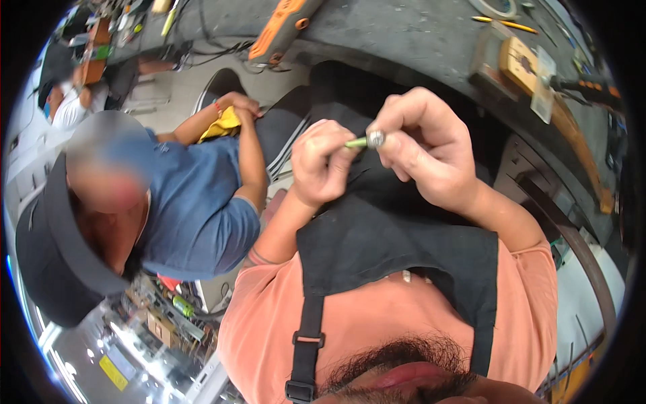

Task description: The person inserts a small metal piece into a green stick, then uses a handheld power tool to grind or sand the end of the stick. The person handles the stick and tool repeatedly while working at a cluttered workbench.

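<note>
My left hand [321, 161] is closed in a pinch on a thin green stick [357, 143], whose other end points to the right. At that end sits a small, round, silvery piece that looks like a ring [375, 139]. My right hand [431, 149] pinches this silvery piece between thumb and forefinger, its other fingers curled. Both hands are held up above the dark apron [397, 246] on my lap, just in front of the workbench edge. The fine detail of the silvery piece is too small to make out.
The dark workbench [377, 34] carries an orange-and-grey power tool [279, 30], a yellow pencil [505, 24] and a wooden block [518, 62]. A co-worker in a blue shirt [202, 195] sits close on my left, with a yellow cloth [221, 126] by their hands.
</note>
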Demonstrator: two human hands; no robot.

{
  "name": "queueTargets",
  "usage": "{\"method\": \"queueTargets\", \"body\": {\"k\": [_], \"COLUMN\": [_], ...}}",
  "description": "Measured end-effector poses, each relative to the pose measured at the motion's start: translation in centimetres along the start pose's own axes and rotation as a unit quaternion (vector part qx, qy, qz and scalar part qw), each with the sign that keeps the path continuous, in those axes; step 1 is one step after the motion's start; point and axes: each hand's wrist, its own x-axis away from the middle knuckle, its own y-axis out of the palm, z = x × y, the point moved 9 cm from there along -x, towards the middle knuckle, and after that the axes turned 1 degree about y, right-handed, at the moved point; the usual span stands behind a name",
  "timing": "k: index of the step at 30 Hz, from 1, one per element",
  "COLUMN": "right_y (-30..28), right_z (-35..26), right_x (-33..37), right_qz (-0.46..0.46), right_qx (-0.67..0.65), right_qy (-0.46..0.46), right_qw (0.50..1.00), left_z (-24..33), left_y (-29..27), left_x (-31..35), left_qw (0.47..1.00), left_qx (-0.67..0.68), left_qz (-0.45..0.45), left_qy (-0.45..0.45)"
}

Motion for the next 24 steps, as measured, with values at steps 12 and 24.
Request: {"method": "queueTargets", "body": {"k": [12, 24], "right_y": [-9.2, -8.4], "right_z": [-1.0, -8.4], "right_x": [3.6, 0.6], "right_qz": [0.23, 0.182], "right_qx": [0.012, 0.016], "right_qy": [-0.025, -0.167], "right_qw": [0.973, 0.969], "left_z": [-1.9, 4.9], "left_y": [3.7, 4.4], "left_x": [0.3, -14.1], "left_qw": [0.977, 0.97], "left_qx": [-0.033, -0.184], "left_qz": [-0.079, -0.139], "left_qy": [-0.197, -0.083]}}
